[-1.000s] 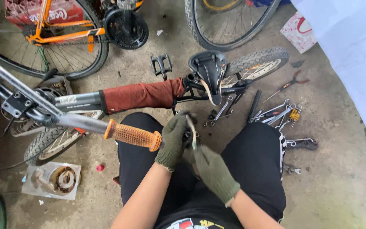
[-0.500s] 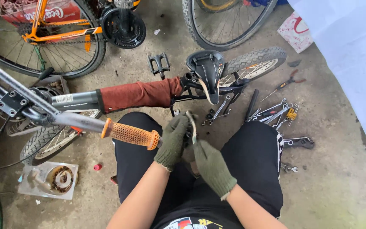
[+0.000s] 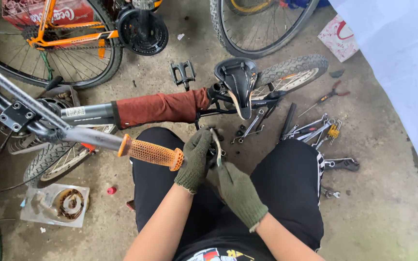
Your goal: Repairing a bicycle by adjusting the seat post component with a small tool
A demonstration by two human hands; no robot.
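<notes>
I squat over an upturned small bicycle lying on a concrete floor. My left hand [image 3: 197, 157], in an olive glove, is closed around a small dark part between my knees, beside the orange handlebar grip [image 3: 152, 152]. My right hand [image 3: 238, 191], also gloved, holds a thin pale tool [image 3: 216, 142] upright against that part. The bike's frame tube wrapped in dark red cloth [image 3: 158, 107] and its black saddle [image 3: 238, 79] lie just beyond my hands. What the part is stays hidden by the gloves.
Wrenches and spanners [image 3: 310, 129] and red-handled pliers [image 3: 332, 93] lie at the right. A black pedal [image 3: 182, 72] rests on the floor. An orange bicycle [image 3: 68, 34] stands at the back left, a large wheel [image 3: 262, 24] at the back. A plastic tray with greasy parts [image 3: 56, 205] sits left.
My hands have stayed together at the same spot; the right hand shifted slightly with the thin tool. Nothing else has moved.
</notes>
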